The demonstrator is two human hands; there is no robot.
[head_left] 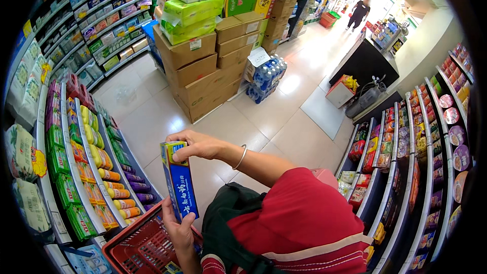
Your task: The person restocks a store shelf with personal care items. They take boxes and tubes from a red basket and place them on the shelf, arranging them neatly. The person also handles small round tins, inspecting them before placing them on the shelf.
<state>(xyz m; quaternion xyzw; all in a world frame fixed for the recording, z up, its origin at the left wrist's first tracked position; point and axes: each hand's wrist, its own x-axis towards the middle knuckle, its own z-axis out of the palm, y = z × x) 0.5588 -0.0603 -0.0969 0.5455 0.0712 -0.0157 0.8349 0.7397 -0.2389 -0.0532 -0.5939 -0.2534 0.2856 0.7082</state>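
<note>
Two hands hold a blue box over a red basket.

The blue box [180, 180] stands almost upright, long side up and down. The right hand [195, 145] pinches its top. The left hand [177, 231] grips its bottom, above the red basket [133, 246].

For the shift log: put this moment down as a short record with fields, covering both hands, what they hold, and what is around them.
Place: shop aisle, stocked shelves on both sides
Left hand: grips the lower end of the blue box
Right hand: grips the top end of the same box
Box: long, blue, upright, slightly tilted
Below: red basket
Ahead: stacked cardboard cartons, bottled water pack
Far end: a person walking
</note>
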